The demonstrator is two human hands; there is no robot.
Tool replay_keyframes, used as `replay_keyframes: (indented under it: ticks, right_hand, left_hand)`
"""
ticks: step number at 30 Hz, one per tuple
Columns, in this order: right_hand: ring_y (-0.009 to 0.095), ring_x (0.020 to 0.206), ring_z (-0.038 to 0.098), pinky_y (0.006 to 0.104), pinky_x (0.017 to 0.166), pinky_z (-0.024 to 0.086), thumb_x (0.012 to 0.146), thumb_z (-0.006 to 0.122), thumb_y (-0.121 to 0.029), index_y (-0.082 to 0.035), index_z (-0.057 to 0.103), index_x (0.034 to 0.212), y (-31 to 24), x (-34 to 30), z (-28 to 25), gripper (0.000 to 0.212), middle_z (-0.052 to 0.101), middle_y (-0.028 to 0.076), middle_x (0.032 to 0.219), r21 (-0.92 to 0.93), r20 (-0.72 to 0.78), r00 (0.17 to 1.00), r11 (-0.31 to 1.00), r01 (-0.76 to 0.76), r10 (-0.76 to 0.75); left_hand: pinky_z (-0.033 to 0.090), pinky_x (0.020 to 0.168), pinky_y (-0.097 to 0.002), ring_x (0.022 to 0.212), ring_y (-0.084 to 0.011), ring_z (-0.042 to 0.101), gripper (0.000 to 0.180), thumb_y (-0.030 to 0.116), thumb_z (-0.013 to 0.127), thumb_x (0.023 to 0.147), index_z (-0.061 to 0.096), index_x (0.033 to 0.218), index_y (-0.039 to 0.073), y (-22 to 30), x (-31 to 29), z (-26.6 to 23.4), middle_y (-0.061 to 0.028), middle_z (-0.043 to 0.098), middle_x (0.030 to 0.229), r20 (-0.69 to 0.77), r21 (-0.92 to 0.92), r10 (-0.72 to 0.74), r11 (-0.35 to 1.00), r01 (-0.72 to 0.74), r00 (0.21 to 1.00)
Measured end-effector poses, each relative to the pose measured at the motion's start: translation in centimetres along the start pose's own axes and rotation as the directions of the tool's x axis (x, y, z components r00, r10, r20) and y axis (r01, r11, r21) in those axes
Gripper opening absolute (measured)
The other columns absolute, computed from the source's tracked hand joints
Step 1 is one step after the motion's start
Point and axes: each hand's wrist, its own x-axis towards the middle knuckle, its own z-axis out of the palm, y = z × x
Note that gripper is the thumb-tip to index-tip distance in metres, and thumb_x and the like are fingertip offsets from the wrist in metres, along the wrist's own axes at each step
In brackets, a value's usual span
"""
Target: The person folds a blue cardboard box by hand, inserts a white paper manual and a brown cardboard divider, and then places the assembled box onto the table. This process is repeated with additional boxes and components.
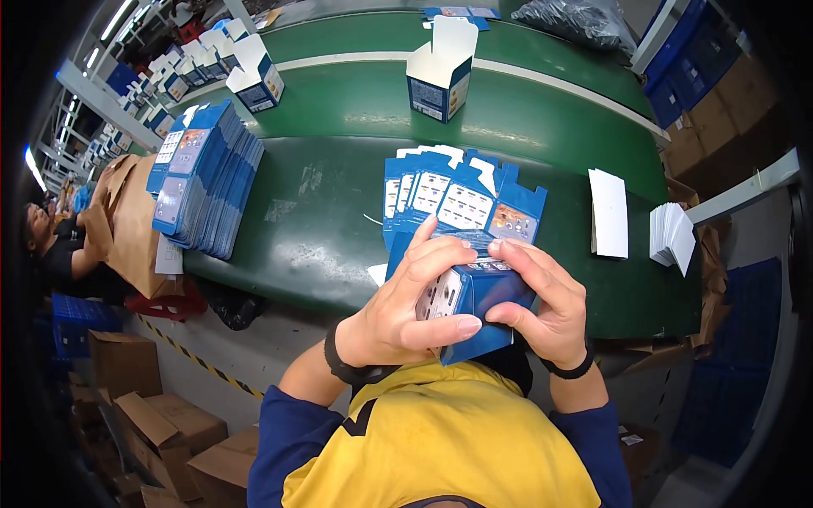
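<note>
Between my two hands, just over the near edge of the green table, is a blue carton (483, 292) folded partly into a box shape. My left hand (415, 296) is closed round its left side, thumb along the near side and fingers over the top. The right hand (546, 296) grips the carton's right side, fingertips on the top edge and thumb against the near face. Beyond them lies a fanned pile of flat blue cartons (461, 203) with printed white panels. Part of the held carton is hidden by my fingers.
A tall stack of flat blue cartons (212, 182) stands at the left. White folded leaflets (608, 212) and a second leaflet stack (673, 237) lie at the right. Open-topped boxes, one a blue carton (439, 85), stand on the green belt (339, 93). A person (63, 245) works at far left.
</note>
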Motion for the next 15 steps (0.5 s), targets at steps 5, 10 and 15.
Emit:
replay_keyframes:
  ticks: [5, 10, 15]
  right_hand:
    - [0.027, 0.102, 0.062, 0.0337, 0.089, 0.047, 0.068, 0.078, -0.014, 0.0, 0.061, 0.114, -0.2, 0.42, 0.42, 0.051, 0.065, 0.014, 0.108, -0.072, -0.006, 0.999, 0.997, -0.036, 0.036]
    - [0.026, 0.099, 0.062, 0.0323, 0.086, 0.048, 0.068, 0.078, -0.012, -0.003, 0.062, 0.113, -0.3, 0.54, 0.36, 0.048, 0.065, 0.014, 0.108, -0.085, 0.028, 0.998, 0.995, -0.059, 0.062]
    - [0.022, 0.091, 0.063, 0.0294, 0.079, 0.047, 0.067, 0.078, -0.014, -0.005, 0.065, 0.111, -0.77, 0.75, 0.15, 0.047, 0.067, 0.011, 0.105, -0.188, 0.037, 0.998, 0.981, -0.042, 0.05]
  left_hand:
    - [0.025, 0.102, -0.0612, 0.11, -0.0367, 0.05, 0.07, 0.004, 0.078, 0.06, 0.047, 0.118, 0.026, -0.06, -0.09, 0.3, -0.0191, 0.045, 0.122, -0.005, -0.018, -0.066, 0.998, 0.065, 0.998]
    - [0.023, 0.103, -0.0613, 0.111, -0.0355, 0.05, 0.08, 0.008, 0.082, 0.059, 0.04, 0.125, 0.025, -0.11, -0.47, 0.42, -0.0186, 0.045, 0.123, 0.029, -0.025, -0.1, 0.995, 0.101, 0.995]
    - [0.021, 0.105, -0.0591, 0.112, -0.0336, 0.05, 0.085, 0.017, 0.085, 0.06, 0.037, 0.129, 0.015, -0.06, -0.63, 0.74, -0.018, 0.046, 0.122, -0.014, -0.007, -0.097, 0.995, 0.097, 0.995]
